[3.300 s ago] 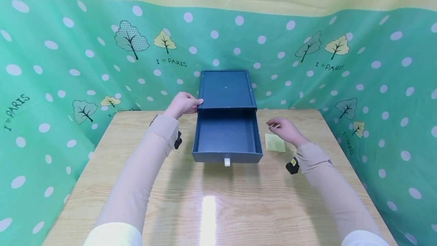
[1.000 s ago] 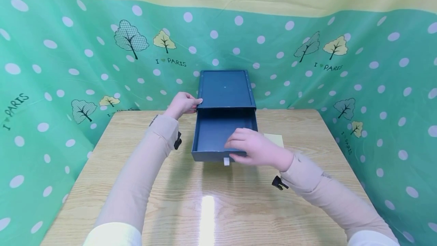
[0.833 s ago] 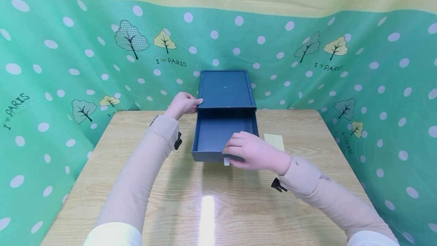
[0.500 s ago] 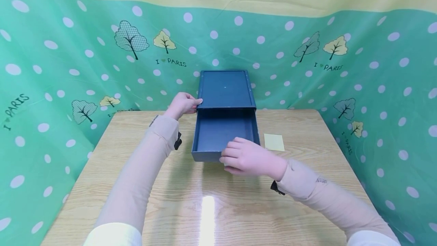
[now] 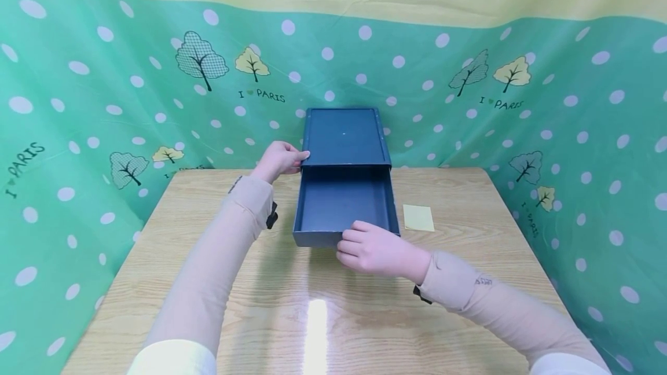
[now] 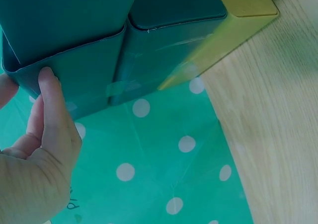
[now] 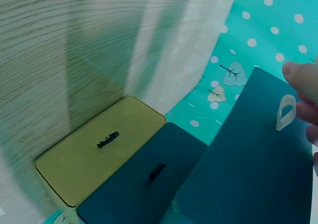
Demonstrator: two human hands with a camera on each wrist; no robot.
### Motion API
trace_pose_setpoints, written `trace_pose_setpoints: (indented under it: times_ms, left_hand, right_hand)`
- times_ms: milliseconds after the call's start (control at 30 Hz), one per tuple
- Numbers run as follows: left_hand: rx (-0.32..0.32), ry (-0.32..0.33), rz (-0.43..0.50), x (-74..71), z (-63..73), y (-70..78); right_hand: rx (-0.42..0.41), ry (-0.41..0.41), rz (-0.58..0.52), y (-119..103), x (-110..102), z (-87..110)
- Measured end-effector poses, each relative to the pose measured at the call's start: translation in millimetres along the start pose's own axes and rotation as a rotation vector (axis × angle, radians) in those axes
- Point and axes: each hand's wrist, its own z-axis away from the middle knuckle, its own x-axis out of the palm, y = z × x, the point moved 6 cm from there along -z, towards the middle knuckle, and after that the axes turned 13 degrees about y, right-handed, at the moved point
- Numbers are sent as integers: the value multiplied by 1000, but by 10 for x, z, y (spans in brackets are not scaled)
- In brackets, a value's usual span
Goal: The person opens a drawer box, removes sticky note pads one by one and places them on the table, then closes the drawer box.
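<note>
A dark blue drawer box (image 5: 344,135) stands at the back of the table, its drawer (image 5: 341,198) pulled far out and the visible inside bare. My left hand (image 5: 280,159) holds the casing's front left corner, thumb on top and fingers along the side wall. Across the drawer front lies my right hand (image 5: 377,249), fingers bent. A white pull loop (image 7: 285,112) on that front shows in the right wrist view, close beside the right fingers but not visibly pinched. In the head view the hand hides this loop.
Under the open drawer, the right wrist view shows a second blue drawer box (image 7: 144,189) and a yellow one (image 7: 102,149), both closed. A pale yellow square paper (image 5: 418,217) lies right of the stack. Green dotted cloth (image 5: 333,62) hangs behind the table (image 5: 219,294).
The right hand has moved left from beside the paper to the drawer front, then slightly down over the pull loop. The left hand and the drawer have stayed in place.
</note>
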Motion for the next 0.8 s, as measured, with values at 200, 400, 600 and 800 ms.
trace_pose_setpoints:
  times_ms: [200,400,600,800]
  left_hand:
    - [3,0,4,11,-14,-10]
    - [12,4,-7,7,-10,-2]
    - [15,5,-11,8,-10,10]
    - [3,3,-14,15,-2,2]
  right_hand:
    - [12,13,52,-14,5,45]
    - [54,79,90,4,-13,110]
    - [72,154,83,27,-20,153]
    - [66,174,78,12,-6,178]
